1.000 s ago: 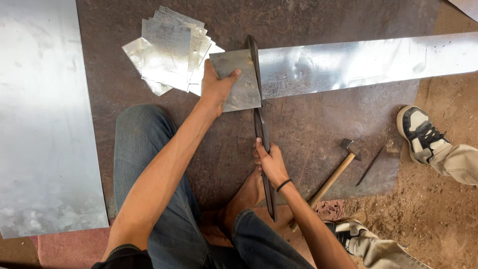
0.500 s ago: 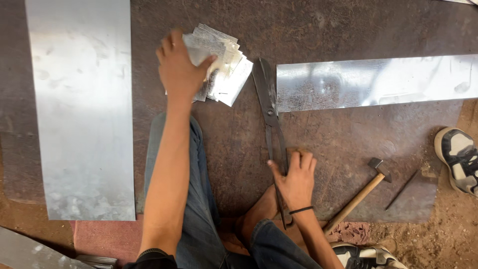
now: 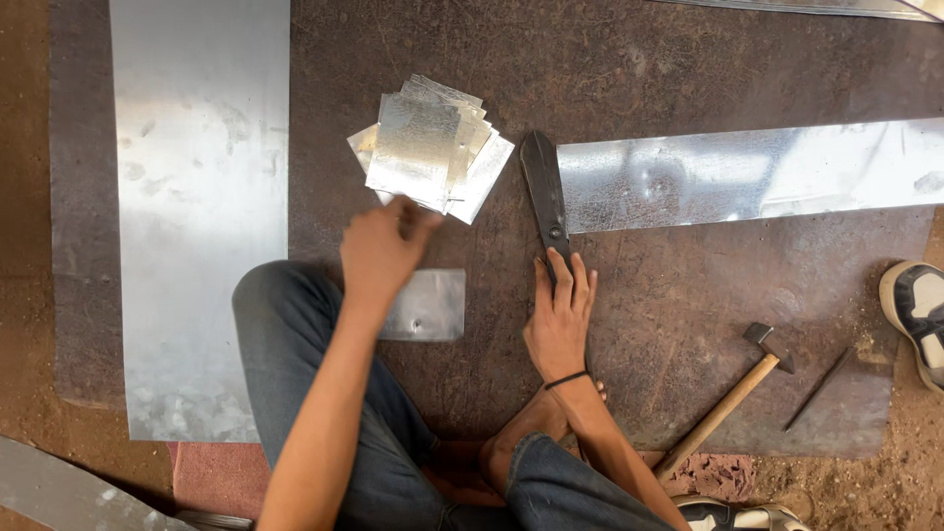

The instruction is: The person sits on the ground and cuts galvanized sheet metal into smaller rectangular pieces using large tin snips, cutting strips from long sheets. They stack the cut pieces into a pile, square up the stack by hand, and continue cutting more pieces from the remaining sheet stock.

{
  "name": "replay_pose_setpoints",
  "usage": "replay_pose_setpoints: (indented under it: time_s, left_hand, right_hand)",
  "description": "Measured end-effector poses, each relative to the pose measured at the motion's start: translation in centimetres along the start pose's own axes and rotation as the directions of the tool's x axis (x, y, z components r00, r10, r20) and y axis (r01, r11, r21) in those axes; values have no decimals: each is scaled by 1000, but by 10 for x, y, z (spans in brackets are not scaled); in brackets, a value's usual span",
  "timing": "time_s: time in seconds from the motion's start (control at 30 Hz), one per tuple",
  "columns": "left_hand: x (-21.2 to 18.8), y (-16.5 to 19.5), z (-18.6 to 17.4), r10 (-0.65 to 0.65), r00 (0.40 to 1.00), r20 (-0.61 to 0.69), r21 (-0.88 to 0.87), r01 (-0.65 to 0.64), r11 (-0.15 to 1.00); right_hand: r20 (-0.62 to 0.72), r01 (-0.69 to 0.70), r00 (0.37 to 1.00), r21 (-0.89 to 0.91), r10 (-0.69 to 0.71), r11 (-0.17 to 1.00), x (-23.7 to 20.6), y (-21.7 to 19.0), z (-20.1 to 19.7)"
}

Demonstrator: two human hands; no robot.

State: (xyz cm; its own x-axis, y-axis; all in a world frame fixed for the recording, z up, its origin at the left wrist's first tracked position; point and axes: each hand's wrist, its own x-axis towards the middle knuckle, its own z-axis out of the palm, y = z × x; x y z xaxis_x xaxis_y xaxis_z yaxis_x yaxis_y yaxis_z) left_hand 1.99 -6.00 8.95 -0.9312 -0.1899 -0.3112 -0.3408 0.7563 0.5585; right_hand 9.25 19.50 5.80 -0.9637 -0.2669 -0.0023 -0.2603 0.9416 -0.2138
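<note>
My left hand [image 3: 382,254] hovers just below a fanned pile of small cut sheet-metal squares [image 3: 433,147], fingers loosely apart and holding nothing. One more small metal square [image 3: 433,307] lies flat on the dark mat beside my left wrist. My right hand [image 3: 560,317] lies over the handles of long dark metal shears [image 3: 546,192], fingers stretched along them. The shears' blades are together and point away from me. Their tip sits at the cut end of a long shiny metal strip [image 3: 747,177].
A large metal sheet [image 3: 202,197] lies lengthwise on the left. A wooden-handled hammer [image 3: 728,398] and a thin metal rod [image 3: 816,388] rest at the right, near another person's shoe [image 3: 919,315]. My bent legs in jeans fill the lower middle.
My left hand laid the cut square on the pile and drew back toward me. The shears went from cutting the strip to lying with blades together on the mat.
</note>
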Motion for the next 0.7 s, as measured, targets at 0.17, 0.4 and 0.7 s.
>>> replay_pose_setpoints:
  time_s: [0.17,0.4,0.7]
  left_hand:
    - [61,-24,14,216,926,-308,6,-225,974]
    - [74,-17,48,213,955,-207,52,-206,977]
    - [74,-19,12,237,964,-122,-257,-262,930]
  right_hand:
    - [290,-357,929,864,229,355,51,-23,41]
    - [657,-543,646,753,388,-371,140,-51,56]
    - [300,-398,855,903,424,163,203,-62,28]
